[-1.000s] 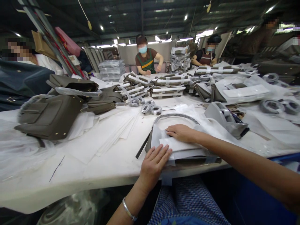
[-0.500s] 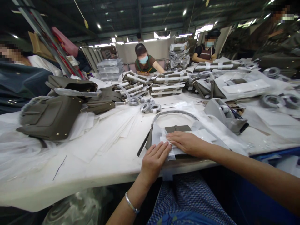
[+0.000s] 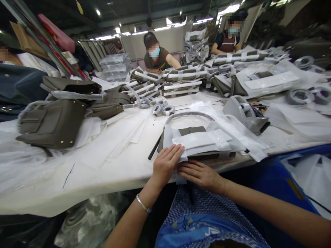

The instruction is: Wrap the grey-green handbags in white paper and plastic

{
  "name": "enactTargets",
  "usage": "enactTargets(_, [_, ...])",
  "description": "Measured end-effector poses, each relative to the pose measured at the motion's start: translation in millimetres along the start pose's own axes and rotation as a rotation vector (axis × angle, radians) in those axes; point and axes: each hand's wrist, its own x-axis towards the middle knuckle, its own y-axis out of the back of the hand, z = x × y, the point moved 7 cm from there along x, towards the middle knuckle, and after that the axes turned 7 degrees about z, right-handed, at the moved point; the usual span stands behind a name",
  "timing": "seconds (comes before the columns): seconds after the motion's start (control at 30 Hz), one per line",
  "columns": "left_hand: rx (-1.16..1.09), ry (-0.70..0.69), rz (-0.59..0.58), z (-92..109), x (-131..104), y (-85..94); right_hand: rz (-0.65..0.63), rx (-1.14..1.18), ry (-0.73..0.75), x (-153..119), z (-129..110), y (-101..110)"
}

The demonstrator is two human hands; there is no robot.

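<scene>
A dark olive handbag (image 3: 191, 130) lies at the table's front edge, partly covered by white wrapping paper (image 3: 199, 142). Its wrapped handle (image 3: 190, 114) arches up behind it. My left hand (image 3: 167, 163) rests with stretched fingers on the bag's near left corner, pressing the paper and a strip of clear tape there. Just below, my right hand (image 3: 200, 176) lies flat with straight fingers along the near side of the bag, at the table edge. What is under the right palm is hidden.
A grey tape dispenser (image 3: 239, 112) stands right of the bag. Unwrapped olive bags (image 3: 53, 122) sit at the left, with loose paper sheets (image 3: 129, 132) nearby. Wrapped bags (image 3: 182, 82) are stacked behind coiled wrapped straps (image 3: 162, 108). A co-worker (image 3: 160, 57) reaches across the far side.
My right hand has moved from the top of the paper down to the bag's near side. My left hand stays at the corner, now slightly higher on the paper. The view has tilted down.
</scene>
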Motion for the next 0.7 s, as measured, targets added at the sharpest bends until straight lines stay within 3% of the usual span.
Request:
enactTargets(0.13, [0.005,-0.007,0.004,0.2,0.2,-0.5,0.175,0.037,-0.019,16.9,5.0,-3.3])
enactTargets(0.23, [0.015,-0.009,0.007,0.6,1.4,0.3,0.248,0.124,-0.042,19.9,-6.1,4.3])
enactTargets(0.37, [0.034,-0.005,0.01,2.4,2.9,2.2,0.22,0.199,-0.089,7.3,-24.7,9.2])
enactTargets(0.5, [0.04,-0.004,0.008,3.8,2.7,2.1,0.2,0.229,-0.107,-1.1,-27.7,10.3])
enactTargets(0.6, [0.034,0.001,0.003,3.1,1.5,1.1,0.108,0.381,-0.112,13.0,-27.6,19.1])
enactTargets(0.7, [0.028,0.008,-0.008,1.4,0.0,-0.7,0.037,0.658,-0.26,36.5,-25.0,47.2])
